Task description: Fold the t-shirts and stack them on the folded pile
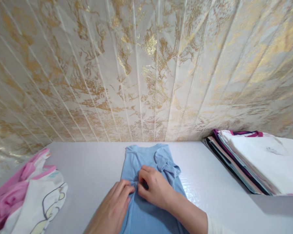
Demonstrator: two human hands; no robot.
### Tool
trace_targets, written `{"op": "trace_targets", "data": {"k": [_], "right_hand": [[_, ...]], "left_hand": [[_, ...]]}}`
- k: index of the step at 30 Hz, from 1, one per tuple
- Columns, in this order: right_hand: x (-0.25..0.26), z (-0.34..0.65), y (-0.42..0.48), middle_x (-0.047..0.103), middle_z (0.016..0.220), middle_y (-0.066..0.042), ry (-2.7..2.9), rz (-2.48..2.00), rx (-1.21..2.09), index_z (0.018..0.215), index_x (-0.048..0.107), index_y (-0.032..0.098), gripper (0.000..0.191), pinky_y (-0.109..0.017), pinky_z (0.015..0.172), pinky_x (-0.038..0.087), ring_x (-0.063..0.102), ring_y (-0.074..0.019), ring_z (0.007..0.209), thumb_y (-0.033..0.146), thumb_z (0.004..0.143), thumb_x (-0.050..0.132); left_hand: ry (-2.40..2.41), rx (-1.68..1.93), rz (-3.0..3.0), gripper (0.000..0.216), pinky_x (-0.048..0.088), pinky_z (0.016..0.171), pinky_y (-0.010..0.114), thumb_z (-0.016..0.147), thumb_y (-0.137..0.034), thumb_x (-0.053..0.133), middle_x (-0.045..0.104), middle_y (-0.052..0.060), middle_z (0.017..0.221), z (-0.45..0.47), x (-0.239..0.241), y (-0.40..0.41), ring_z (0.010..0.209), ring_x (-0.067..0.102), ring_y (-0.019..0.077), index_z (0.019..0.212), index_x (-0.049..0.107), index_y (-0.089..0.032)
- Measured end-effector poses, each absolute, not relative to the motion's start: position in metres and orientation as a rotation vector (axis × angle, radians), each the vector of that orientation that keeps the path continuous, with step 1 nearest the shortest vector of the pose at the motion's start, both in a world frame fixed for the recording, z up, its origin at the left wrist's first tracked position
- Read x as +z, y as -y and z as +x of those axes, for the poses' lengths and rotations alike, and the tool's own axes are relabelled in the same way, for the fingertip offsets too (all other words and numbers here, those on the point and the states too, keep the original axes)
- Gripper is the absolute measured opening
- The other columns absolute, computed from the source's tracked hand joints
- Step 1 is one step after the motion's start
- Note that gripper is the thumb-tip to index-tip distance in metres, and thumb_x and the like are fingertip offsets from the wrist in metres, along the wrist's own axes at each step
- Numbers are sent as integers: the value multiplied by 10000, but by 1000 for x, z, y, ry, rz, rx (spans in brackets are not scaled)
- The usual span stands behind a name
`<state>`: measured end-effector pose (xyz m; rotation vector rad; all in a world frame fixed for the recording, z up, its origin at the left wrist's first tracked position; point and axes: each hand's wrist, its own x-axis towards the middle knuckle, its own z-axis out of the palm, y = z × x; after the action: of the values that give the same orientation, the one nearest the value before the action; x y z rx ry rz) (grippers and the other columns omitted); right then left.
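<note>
The left hand (117, 200) and right hand (156, 188) pinch a light-blue cloth garment (147, 216); right of them, a folded white shirt (266, 169) bears a small neckline print (272, 149), unreadable.

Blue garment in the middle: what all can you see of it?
The blue garment is plain light blue and looks like soft, thin knit. It lies lengthwise on the pale tabletop, its far end near the gold-patterned backdrop, its near end cut off by the picture. Bunched cloth, perhaps a sleeve, lies at its upper right. The left hand and right hand appear to pinch its wrinkled middle.
</note>
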<state>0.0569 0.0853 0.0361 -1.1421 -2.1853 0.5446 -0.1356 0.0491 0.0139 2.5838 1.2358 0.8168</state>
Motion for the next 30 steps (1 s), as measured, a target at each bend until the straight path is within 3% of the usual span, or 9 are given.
{"op": "trace_targets", "data": {"k": [6,10,15,24,30], "right_hand": [[39,58,-86,459,692,34,2130,-1169,640,642,402,204,210,-222,628,320,464,-119,665,72,686,559],[38,58,-85,467,692,35,2124,-1177,648,651,400,203,207,-222,628,314,469,-118,672,77,709,554],[36,58,-86,455,687,39,2132,-1168,640,652,393,203,217,-220,625,309,459,-115,666,58,697,548],[38,59,-86,456,684,41,2137,-1117,646,638,422,196,219,-219,641,329,463,-114,666,50,682,580],[44,61,-86,491,651,31,2156,-1072,711,617,504,181,222,-226,659,351,494,-116,664,84,816,519]], "left_hand": [[-1200,770,2929,656,563,855,316,767,14,356,617,66,1189,-150,1,-39,1038,619,208,1353,480,-254],[-1255,730,3019,539,550,896,315,857,-44,374,628,62,1230,-151,7,-33,1087,611,204,1365,451,-207],[-1278,691,3048,348,554,866,324,949,-150,375,631,47,1233,-150,4,-34,1057,619,208,1235,557,-227],[-1222,752,3143,427,539,848,294,969,-172,327,600,35,1295,-151,2,-36,1028,599,202,1334,524,-276],[-1235,706,3128,355,552,829,313,958,-186,386,653,23,1204,-147,12,-32,1005,627,200,1264,556,-249]]}}
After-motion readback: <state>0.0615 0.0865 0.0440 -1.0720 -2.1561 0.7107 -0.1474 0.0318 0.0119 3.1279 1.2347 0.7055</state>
